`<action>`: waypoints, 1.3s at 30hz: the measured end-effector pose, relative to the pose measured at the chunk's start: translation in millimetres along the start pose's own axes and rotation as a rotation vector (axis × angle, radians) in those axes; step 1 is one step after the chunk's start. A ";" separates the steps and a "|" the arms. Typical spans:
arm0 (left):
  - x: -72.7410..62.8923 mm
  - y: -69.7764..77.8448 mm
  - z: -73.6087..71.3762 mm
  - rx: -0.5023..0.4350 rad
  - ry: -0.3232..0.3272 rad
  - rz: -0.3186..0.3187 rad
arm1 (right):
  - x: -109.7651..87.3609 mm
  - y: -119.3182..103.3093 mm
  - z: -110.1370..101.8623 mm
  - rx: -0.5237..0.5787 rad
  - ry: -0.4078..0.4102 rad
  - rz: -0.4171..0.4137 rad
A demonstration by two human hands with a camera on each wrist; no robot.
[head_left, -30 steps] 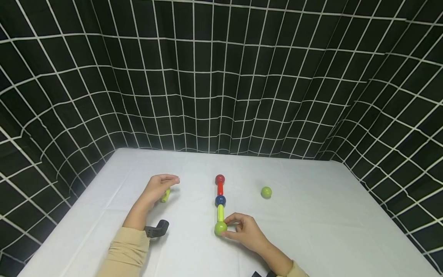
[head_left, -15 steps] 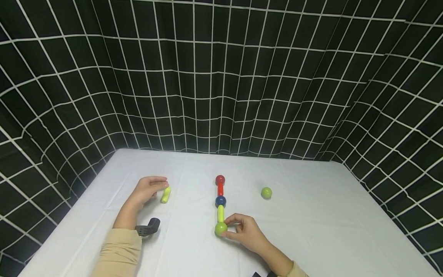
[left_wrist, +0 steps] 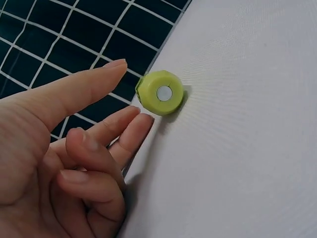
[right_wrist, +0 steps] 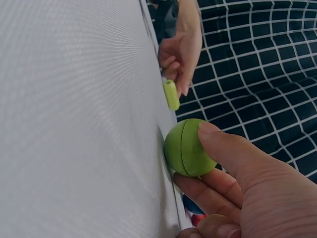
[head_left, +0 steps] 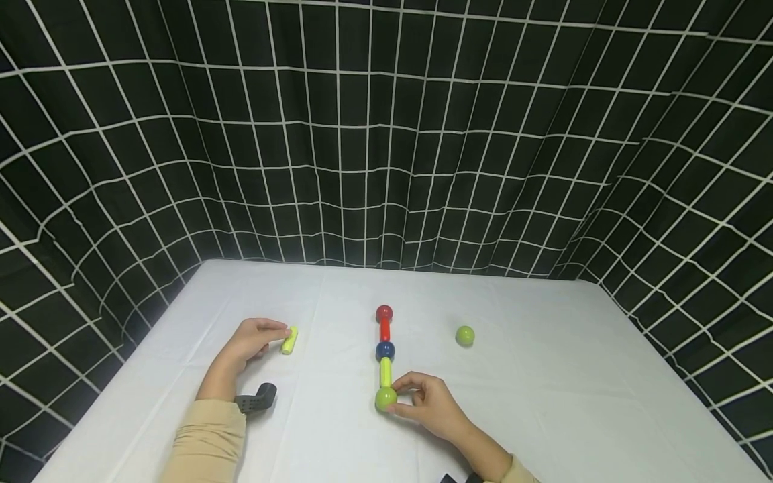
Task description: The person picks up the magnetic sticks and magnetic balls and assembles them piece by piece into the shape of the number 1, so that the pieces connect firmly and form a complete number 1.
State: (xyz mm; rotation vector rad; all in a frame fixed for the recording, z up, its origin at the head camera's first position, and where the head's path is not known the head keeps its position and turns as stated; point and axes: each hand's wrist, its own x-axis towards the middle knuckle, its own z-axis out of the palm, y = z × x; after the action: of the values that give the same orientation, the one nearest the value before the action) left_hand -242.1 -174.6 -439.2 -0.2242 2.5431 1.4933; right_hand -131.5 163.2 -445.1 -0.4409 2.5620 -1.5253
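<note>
A chain of magnetic balls and rods stretches away down the middle of the table: a green ball [head_left: 386, 399] nearest, a yellow-green rod [head_left: 386, 372], a blue ball [head_left: 385, 350], a red rod [head_left: 384, 329] and a red ball [head_left: 384, 313]. My right hand [head_left: 431, 406] pinches the near green ball between thumb and fingers. On the left lies a loose yellow-green rod [head_left: 290, 341], its silvery end [left_wrist: 164, 93] facing the left wrist camera. My left hand [head_left: 252, 341] is just left of it, thumb and fingers spread apart, fingertips close to its side.
Another green ball [head_left: 465, 336] sits to the right of the chain. A white cloth [head_left: 543, 376] covers the table. Black curtains with a white grid [head_left: 386, 134] rise behind and along both sides.
My left hand has drawn back leftward from over the loose rod and come lower, with its fingertips now beside it. My right hand has stayed on the green ball.
</note>
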 end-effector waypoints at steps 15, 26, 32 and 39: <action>1.0 0.6 3.6 0.005 0.027 0.029 | 0.3 -0.5 -0.7 -0.001 0.002 -0.011; 3.5 -0.3 10.5 0.055 0.047 0.050 | -0.1 0.1 0.2 -0.001 0.003 -0.011; -3.8 9.9 15.3 0.167 0.061 0.064 | -0.2 -0.5 0.4 0.006 0.004 -0.010; -10.4 18.5 14.7 0.267 0.048 0.063 | 0.2 0.2 0.0 -0.003 0.009 -0.013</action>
State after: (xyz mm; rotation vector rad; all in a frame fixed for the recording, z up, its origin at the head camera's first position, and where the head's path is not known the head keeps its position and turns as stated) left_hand -235.0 -152.4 -428.1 -0.1445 2.7746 1.1627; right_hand -131.7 163.2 -445.3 -0.4528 2.5739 -1.5317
